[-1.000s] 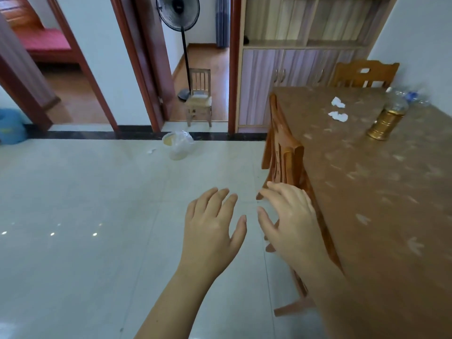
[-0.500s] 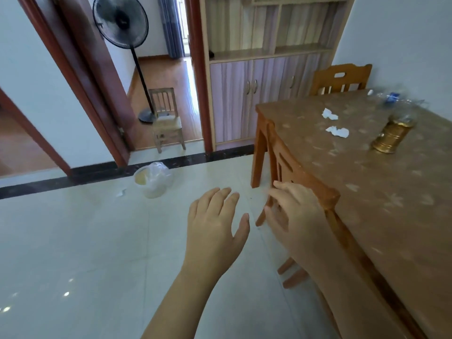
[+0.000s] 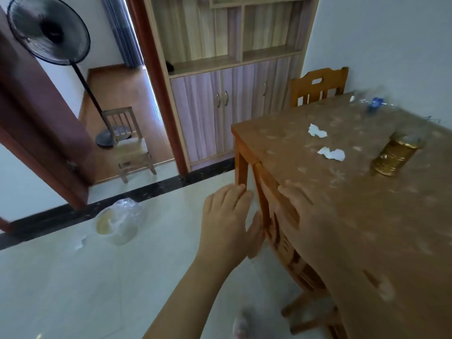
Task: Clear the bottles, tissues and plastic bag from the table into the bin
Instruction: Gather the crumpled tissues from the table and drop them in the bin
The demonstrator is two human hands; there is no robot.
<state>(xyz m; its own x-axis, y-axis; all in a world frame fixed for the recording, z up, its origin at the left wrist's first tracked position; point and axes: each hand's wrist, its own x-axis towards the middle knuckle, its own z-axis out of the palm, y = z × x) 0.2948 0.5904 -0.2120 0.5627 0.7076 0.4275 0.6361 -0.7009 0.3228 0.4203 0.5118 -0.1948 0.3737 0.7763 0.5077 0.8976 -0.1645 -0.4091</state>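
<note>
Two crumpled white tissues lie on the brown table (image 3: 367,216): one tissue (image 3: 332,153) nearer me, the other tissue (image 3: 316,130) behind it. A gold-labelled bottle (image 3: 393,156) stands to their right. A clear bottle with a blue label (image 3: 374,104) lies at the table's far edge, blurred. The bin (image 3: 117,222), lined with a clear bag, stands on the floor at the left. My left hand (image 3: 228,216) hovers over the floor, fingers straight, holding nothing. My right hand (image 3: 300,211) is spread above the back of a tucked-in chair (image 3: 269,192), also holding nothing.
A second wooden chair (image 3: 318,85) stands at the table's far end by the wall. A cabinet (image 3: 227,106) fills the back. A standing fan (image 3: 49,33) and a small chair (image 3: 129,140) are in the doorway. A scrap of litter (image 3: 80,242) lies by the bin.
My view has swung right and closer to the table. Both hands have moved forward toward the chair back and table corner, still holding nothing.
</note>
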